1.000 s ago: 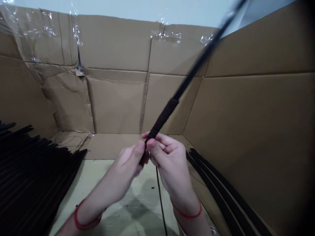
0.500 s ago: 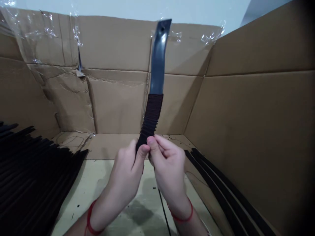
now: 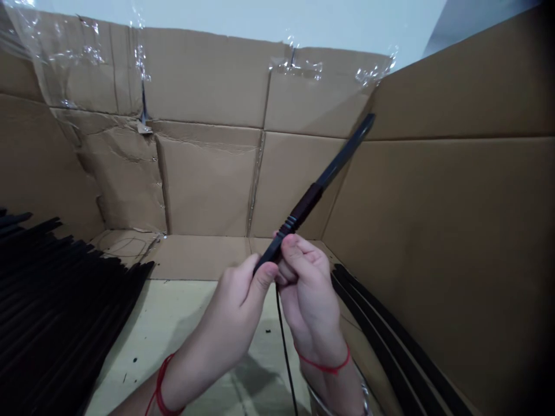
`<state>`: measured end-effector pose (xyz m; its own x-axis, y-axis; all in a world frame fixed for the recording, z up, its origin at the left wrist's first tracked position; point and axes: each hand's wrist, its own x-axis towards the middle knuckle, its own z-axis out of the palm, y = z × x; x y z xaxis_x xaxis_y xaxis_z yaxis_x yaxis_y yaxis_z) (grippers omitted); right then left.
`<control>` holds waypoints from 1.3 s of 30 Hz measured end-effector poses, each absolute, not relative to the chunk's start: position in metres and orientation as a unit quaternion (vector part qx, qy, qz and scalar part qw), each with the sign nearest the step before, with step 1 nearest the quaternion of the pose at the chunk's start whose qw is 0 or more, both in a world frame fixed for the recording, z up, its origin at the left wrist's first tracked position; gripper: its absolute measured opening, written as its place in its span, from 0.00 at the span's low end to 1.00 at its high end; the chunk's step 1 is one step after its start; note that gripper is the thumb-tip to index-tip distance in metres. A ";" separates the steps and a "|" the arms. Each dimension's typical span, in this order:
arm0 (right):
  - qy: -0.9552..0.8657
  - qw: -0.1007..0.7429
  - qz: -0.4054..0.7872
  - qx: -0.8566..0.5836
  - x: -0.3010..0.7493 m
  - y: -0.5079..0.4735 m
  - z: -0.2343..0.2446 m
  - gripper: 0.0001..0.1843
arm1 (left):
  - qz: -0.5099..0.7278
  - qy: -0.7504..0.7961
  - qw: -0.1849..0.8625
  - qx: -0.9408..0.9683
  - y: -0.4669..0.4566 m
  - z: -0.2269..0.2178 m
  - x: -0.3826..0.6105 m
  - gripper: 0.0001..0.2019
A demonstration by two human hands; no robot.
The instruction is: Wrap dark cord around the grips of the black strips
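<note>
A flat, dark strip [image 3: 346,155] slants up to the right, seen nearly edge-on. Dark cord wrapping [image 3: 307,205] is wound tightly around its middle, with looser, spaced turns lower down. My left hand [image 3: 236,303] is closed around the strip's lower part, thumb on top; the lower end is hidden in the grip. Close beside it, my right hand [image 3: 310,289] pinches at the strip just below the last turns, where the cord appears to run between its fingers. A loose length of black cord [image 3: 284,341] hangs down from between my hands.
Cardboard walls [image 3: 208,179] enclose the pale work surface [image 3: 173,323]. Many dark strips [image 3: 65,312] are piled at left. Several long black strips [image 3: 381,341] lie along the right wall. Small dark scraps [image 3: 267,331] dot the surface.
The strip has turned from nearly upright and face-on to edge-on, its top swinging right and down. My right hand has rolled and shifted slightly right; both hands keep their grip.
</note>
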<state>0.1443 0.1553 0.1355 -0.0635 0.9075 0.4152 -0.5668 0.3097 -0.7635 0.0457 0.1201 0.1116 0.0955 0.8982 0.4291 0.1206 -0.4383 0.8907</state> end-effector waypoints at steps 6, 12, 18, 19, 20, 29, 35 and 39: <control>-0.481 0.687 0.512 -0.183 0.167 0.150 0.145 0.24 | 0.533 0.357 0.474 0.603 0.112 0.100 0.065 0.20; -0.479 0.679 0.529 -0.170 0.166 0.154 0.143 0.21 | 0.537 0.325 0.538 0.563 0.110 0.102 0.062 0.21; -0.564 0.572 0.579 -0.138 0.163 0.153 0.143 0.19 | 0.409 0.149 0.764 0.476 0.118 0.113 0.031 0.25; -0.572 0.562 0.582 -0.135 0.163 0.151 0.143 0.20 | 0.369 0.111 0.793 0.472 0.122 0.112 0.027 0.26; -0.578 0.559 0.580 -0.133 0.163 0.150 0.143 0.20 | 0.328 0.084 0.812 0.476 0.127 0.111 0.025 0.28; -0.543 0.683 0.423 -0.243 0.150 0.140 0.143 0.13 | 0.512 0.357 0.500 0.601 0.140 0.107 0.027 0.31; -0.584 0.682 0.377 -0.228 0.157 0.141 0.146 0.11 | 0.385 0.308 0.585 0.644 0.125 0.120 0.014 0.28; -0.579 0.633 0.481 -0.181 0.158 0.148 0.140 0.12 | 0.452 0.389 0.504 0.626 0.123 0.123 0.014 0.24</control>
<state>0.1577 0.1479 0.1395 -0.1335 0.8179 0.5597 -0.3991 0.4726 -0.7857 0.0145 0.1225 0.1225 0.2898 0.9412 0.1736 0.0316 -0.1907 0.9811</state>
